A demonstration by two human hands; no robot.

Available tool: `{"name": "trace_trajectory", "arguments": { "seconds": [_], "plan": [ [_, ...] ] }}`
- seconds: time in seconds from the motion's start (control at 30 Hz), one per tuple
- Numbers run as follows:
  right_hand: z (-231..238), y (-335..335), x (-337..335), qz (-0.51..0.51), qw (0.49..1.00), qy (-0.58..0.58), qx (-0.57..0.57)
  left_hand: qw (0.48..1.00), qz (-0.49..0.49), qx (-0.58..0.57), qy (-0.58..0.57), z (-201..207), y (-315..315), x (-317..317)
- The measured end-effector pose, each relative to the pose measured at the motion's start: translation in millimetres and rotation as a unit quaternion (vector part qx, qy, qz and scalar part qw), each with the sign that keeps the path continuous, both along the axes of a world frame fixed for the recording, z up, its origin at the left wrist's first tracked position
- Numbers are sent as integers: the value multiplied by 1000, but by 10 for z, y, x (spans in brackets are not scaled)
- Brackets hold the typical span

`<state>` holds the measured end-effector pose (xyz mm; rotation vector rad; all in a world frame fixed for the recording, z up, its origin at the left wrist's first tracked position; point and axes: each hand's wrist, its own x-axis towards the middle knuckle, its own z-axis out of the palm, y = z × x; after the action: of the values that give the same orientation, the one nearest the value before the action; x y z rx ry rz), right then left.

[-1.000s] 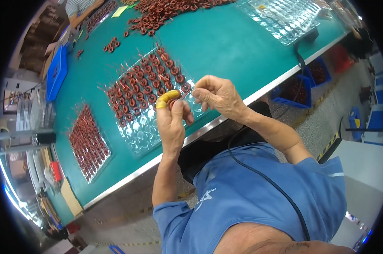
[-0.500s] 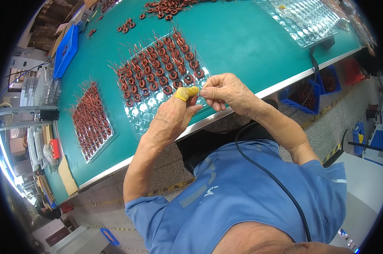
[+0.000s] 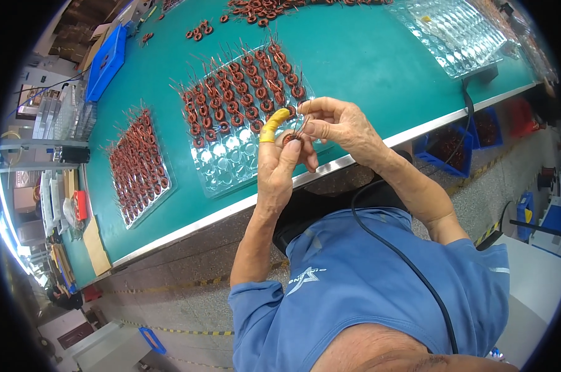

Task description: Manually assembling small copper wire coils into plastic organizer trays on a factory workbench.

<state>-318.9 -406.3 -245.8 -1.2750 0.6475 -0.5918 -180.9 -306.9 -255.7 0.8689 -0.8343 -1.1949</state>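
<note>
A copper-wound ring coil [image 3: 291, 139] is pinched between the thumb and fingers of my left hand [image 3: 277, 162], which wears a yellow cover on one finger. My right hand [image 3: 343, 129] is closed on the coil's wire lead [image 3: 304, 124], just above and to the right of the ring. Both hands are together over the near edge of the bench. Behind them lies a clear plastic tray [image 3: 227, 166] with round pockets. Rows of similar coils fill its far part, their leads sticking up, while pockets nearer me hold none.
Another tray of coils [image 3: 138, 167] lies to the left on the green bench [image 3: 367, 59]. Loose coils [image 3: 255, 9] are heaped at the far side. Clear trays [image 3: 452, 37] are stacked at the far right. Blue bins [image 3: 445, 152] stand below the bench edge.
My left hand has turned and moved right, and a coil now shows in its pinch. My right hand has shifted slightly right and grips the lead. The whole view has shifted slightly.
</note>
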Motion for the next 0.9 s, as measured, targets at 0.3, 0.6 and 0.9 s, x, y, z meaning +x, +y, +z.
{"name": "trace_trajectory", "arguments": {
  "seconds": [0.3,0.6,0.9],
  "plan": [
    [-167,90,245,-52,994,-81,-53,996,72,56,-4,-150,-1,49],
    [-79,-1076,456,-102,940,98,-310,974,202,43,-90,-260,333,678],
    [-779,-2857,1166,-91,744,261,-608,902,367,1,-229,-319,314,1038]
  ]
}}
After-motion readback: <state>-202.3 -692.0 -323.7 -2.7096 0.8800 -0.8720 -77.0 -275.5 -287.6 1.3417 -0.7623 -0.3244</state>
